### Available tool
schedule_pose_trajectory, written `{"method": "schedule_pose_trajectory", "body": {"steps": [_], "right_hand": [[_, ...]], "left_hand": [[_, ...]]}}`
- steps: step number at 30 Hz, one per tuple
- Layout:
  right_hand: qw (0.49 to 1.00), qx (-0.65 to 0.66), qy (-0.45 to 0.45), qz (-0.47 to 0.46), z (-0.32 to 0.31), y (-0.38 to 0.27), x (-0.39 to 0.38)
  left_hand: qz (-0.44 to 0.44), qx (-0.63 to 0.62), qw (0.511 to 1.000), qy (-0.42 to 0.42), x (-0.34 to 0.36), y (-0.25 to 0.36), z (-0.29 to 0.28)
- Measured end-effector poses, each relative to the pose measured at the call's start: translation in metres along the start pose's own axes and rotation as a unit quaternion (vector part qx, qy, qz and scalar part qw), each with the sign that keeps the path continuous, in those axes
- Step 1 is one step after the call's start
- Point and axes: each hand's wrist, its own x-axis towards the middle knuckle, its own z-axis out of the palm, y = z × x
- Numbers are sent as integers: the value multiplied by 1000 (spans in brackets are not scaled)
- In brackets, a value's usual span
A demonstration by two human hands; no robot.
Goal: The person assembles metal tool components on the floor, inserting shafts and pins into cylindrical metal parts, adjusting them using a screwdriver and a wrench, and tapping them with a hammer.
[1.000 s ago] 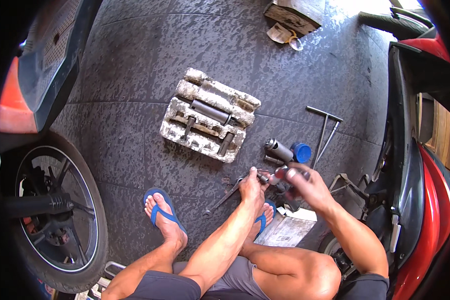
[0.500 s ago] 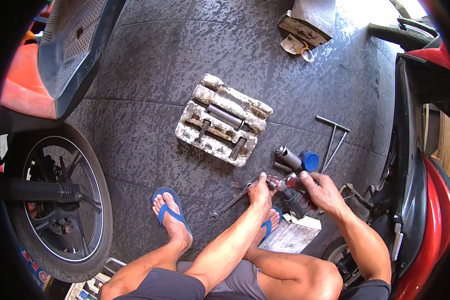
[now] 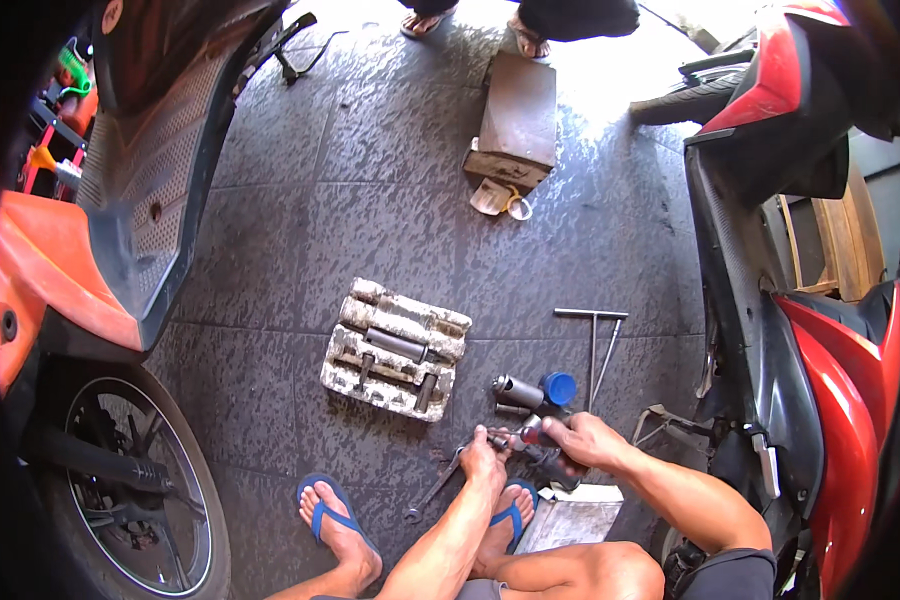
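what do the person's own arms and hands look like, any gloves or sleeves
The left hand and right hand wear no gloves, and both forearms are bare. A dark short sleeve ends near the right elbow.

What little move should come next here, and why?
I'd probably steady the small metal piece with the left hand: that hand grips it, and the right hand is at the red handle close beside, so a wobble might cause a slip.
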Motion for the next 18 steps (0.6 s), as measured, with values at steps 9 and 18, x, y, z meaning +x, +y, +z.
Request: {"method": "schedule_pose_trajectory", "body": {"steps": [9, 18], "right_hand": [[889, -174, 196, -375, 20, 19, 1], [836, -156, 349, -393, 40, 36, 1]], "left_hand": [[-5, -1, 1000, -6, 8, 6, -1], [25, 47, 998, 21, 6, -5, 13]]}}
